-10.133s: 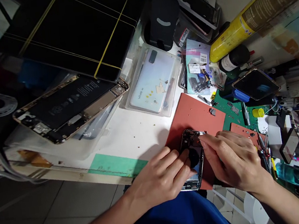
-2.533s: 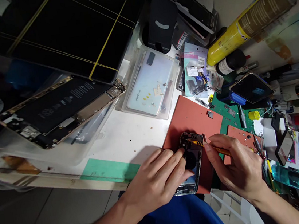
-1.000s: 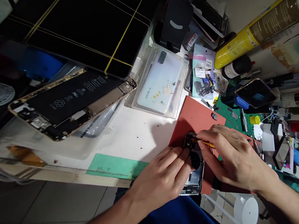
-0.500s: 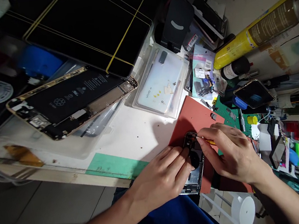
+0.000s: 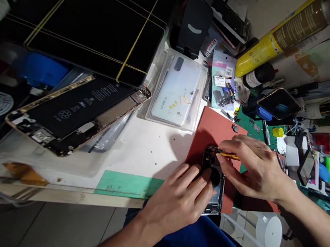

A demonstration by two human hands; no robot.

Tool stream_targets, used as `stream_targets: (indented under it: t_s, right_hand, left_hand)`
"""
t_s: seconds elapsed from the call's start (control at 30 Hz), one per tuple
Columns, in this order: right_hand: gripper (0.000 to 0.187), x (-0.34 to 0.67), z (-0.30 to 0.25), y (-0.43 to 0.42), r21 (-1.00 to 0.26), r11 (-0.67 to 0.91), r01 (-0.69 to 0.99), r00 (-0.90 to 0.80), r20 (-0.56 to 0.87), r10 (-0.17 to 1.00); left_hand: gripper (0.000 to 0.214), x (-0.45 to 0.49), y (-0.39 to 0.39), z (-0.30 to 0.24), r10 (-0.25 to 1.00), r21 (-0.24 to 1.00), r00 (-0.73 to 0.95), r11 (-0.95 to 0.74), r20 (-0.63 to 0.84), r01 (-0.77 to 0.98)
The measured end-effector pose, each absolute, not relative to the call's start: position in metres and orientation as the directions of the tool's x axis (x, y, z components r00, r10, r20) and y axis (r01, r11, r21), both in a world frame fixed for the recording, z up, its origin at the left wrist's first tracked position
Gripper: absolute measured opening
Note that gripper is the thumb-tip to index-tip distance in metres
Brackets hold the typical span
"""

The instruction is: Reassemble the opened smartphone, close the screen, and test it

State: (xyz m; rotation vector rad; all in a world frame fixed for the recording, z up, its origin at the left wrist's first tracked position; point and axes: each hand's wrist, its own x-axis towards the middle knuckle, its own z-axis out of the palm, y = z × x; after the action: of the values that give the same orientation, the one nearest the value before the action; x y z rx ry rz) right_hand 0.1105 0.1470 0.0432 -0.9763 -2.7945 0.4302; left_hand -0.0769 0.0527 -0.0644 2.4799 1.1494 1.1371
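Observation:
An opened phone (image 5: 219, 192) with bare inner parts and a round black patch lies at the mat's near edge. Over its left side rests my left hand (image 5: 179, 198), closed on it with bent fingers and fingertips on the black area. My right hand (image 5: 254, 168) pinches a thin yellow tool (image 5: 229, 156) between thumb and fingers. The tool lies slanted over the upper part of the phone; its tip is too small to make out. Beneath the phone is a reddish-brown mat (image 5: 211, 127).
A large dark screen with yellow bands (image 5: 95, 31) overhangs another opened phone (image 5: 75, 111) at left. A pale vivo phone (image 5: 175, 89) lies on a clear case. Behind are a yellow spray can (image 5: 281, 35), a green mat (image 5: 251, 122) and small parts. A white stool (image 5: 269, 233) stands below.
The fingers of my left hand have shifted slightly on the phone. The yellow tool in my right hand shows more of its length near the thumb. Surrounding objects stay put.

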Motion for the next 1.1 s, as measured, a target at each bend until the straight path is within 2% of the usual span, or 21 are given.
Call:
stream_targets:
  t_s: [0.17, 0.6, 1.1]
  right_hand:
    - [0.011, 0.1095, 0.0437, 0.1471, -0.269, 0.768, 0.581, -0.782, 0.075, 0.618]
    - [0.014, 0.1120, 0.0423, 0.1468, -0.318, 0.749, 0.582, -0.774, 0.067, 0.630]
    - [0.012, 0.1116, 0.0447, 0.1470, -0.277, 0.772, 0.572, -0.783, 0.094, 0.614]
  left_hand:
    - [0.021, -0.0762, 0.0522, -0.0647, 0.715, 0.441, 0.395, -0.680, 0.577, 0.586]
    - [0.017, -0.0761, 0.0522, -0.0644, 0.717, 0.460, 0.374, -0.677, 0.589, 0.574]
    - [0.016, -0.0759, 0.0532, -0.0619, 0.715, 0.457, 0.369, -0.677, 0.593, 0.578]
